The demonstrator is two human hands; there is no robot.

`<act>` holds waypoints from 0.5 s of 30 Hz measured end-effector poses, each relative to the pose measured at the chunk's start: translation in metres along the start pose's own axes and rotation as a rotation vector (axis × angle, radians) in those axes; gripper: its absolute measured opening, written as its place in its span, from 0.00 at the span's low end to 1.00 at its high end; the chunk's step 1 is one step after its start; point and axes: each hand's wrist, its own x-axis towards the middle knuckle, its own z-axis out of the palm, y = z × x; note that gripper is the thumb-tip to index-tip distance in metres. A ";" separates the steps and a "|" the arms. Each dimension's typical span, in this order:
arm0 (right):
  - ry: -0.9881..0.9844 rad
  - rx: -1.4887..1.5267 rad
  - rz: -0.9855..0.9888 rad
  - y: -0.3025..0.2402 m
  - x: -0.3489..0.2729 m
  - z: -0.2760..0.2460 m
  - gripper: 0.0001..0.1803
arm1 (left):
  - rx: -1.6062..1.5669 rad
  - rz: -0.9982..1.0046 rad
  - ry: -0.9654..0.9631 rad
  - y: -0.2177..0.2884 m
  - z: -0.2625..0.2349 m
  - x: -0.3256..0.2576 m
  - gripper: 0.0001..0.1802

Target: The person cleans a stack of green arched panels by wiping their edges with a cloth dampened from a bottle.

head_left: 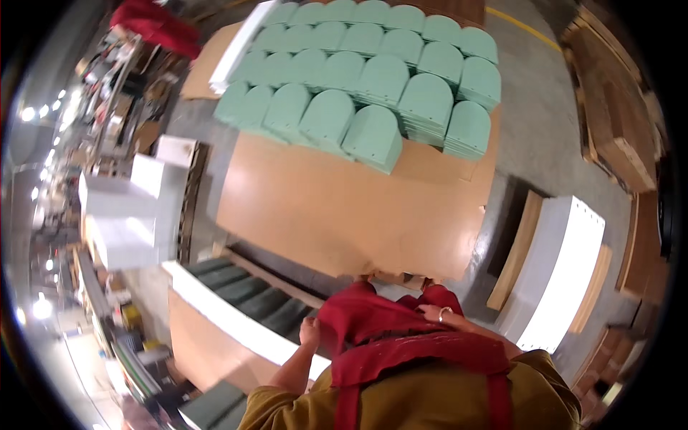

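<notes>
My left hand (309, 332) hangs at the left side of my red apron (373, 315), close to a row of dark green pieces (247, 294); its fingers are too hidden to read. My right hand (434, 314), with a pale band at the wrist, lies against the front of the apron, fingers stretched out and nothing seen in them. Ahead of me, stacks of light green round-topped panels (373, 132) stand in rows on the far part of a brown cardboard sheet (344, 201). Neither hand touches the panels.
At right, a long white stack (555, 265) rests on wooden boards (519, 251). White boxes (136, 208) stand on a pallet at left. A white edge strip (244, 43) flanks the green panels. Large brown crates (616, 122) line the far right. A red-clad figure (158, 29) appears at upper left.
</notes>
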 end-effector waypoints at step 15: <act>0.095 -0.222 0.192 0.142 -0.160 -0.097 0.20 | -0.639 0.025 -0.053 0.047 0.077 -0.170 0.21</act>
